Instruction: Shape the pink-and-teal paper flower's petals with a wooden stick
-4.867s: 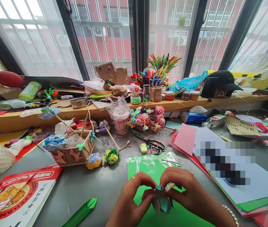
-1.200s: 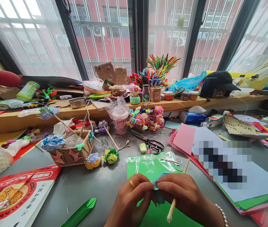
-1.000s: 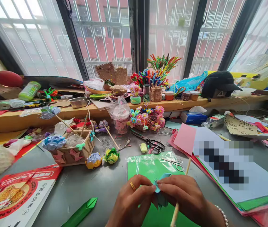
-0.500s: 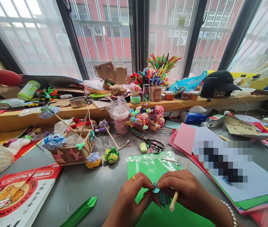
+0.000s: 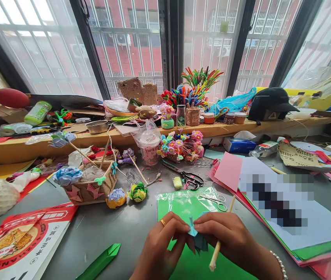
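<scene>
A small folded piece of light blue paper sits pinched between the fingertips of both hands, low in the middle of the view and just above the green sheet in its glossy plastic sleeve; one pointed flap stands up between the thumbs, while darker teal folds hang down below the fingers. The left hand, with a gold ring on one finger, closes thumb and forefinger on the paper's left side. The right hand nips the right side with its fingertips and also grips a thin wooden stick, whose long axis runs from near the person, lower left, up and away to the right, its far tip showing past the knuckles. Just beyond the hands lie small silver scissors on the sleeve, and farther off black-handled scissors on the grey table. A folded green paper strip lies to the left, well apart. A yellow-green paper flower and a woven basket stand farther left; a stack of coloured paper sheets spreads to the right.
</scene>
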A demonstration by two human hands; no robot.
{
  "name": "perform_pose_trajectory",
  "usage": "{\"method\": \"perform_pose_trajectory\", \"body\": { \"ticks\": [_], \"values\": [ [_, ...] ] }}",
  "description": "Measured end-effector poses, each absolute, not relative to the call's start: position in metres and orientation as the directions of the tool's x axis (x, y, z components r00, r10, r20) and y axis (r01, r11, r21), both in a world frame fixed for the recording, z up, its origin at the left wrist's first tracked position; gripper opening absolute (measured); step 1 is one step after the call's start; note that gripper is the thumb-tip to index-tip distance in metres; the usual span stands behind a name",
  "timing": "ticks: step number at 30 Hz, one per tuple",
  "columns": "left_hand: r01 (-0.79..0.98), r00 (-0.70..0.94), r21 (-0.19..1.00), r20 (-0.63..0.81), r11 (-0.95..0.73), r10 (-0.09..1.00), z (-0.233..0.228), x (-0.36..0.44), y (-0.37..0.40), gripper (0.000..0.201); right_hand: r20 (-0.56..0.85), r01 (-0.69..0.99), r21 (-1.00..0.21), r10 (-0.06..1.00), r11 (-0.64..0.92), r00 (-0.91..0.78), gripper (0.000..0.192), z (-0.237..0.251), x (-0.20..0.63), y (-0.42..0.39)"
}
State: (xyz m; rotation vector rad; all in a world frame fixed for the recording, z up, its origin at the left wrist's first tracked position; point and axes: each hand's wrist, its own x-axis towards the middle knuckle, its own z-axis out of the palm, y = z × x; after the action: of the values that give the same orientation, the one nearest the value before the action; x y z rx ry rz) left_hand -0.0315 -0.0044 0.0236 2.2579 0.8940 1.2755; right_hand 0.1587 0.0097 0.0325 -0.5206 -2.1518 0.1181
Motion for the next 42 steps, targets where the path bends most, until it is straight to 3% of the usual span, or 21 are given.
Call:
{"method": "perform_pose_trajectory", "body": {
  "ticks": [5,11,17,27,32,38,42],
  "values": [
    [0.393,0.37,0.57,0.62,-0.721,0.692,0.025,-0.032,-0.003,0.022,0.801,0.372,-0.212,0.378,0.904,-0.464,0.013,0.033,0.155,0.006],
    [0.423,0.402,0.427,0.702,-0.799,0.588,0.024,-0.031,-0.002,0.018,0.711,0.295,-0.344,0.452,0.892,-0.538,0.012,0.035,0.16,0.013],
    [0.39,0.425,0.447,0.688,-0.805,0.588,0.022,-0.031,-0.003,0.023,0.631,0.296,-0.401,0.496,0.867,-0.597,0.013,0.035,0.167,0.017],
    [0.448,0.34,0.369,0.772,-0.814,0.537,0.021,-0.029,-0.001,0.02,0.759,0.33,-0.319,0.448,0.889,-0.473,0.012,0.025,0.157,0.015],
    [0.484,0.311,0.421,0.736,-0.767,0.601,0.018,-0.03,0.002,0.014,0.788,0.351,-0.298,0.437,0.887,-0.435,0.012,0.027,0.153,0.011],
    [0.514,0.374,0.225,0.809,-0.827,0.453,0.026,-0.032,0.0,0.014,0.842,0.379,-0.24,0.386,0.894,-0.378,0.012,0.029,0.151,0.008],
    [0.53,0.37,0.2,0.819,-0.824,0.438,0.026,-0.032,-0.003,0.018,0.862,0.425,-0.18,0.35,0.887,-0.365,0.015,0.031,0.151,0.004]
  ]
}}
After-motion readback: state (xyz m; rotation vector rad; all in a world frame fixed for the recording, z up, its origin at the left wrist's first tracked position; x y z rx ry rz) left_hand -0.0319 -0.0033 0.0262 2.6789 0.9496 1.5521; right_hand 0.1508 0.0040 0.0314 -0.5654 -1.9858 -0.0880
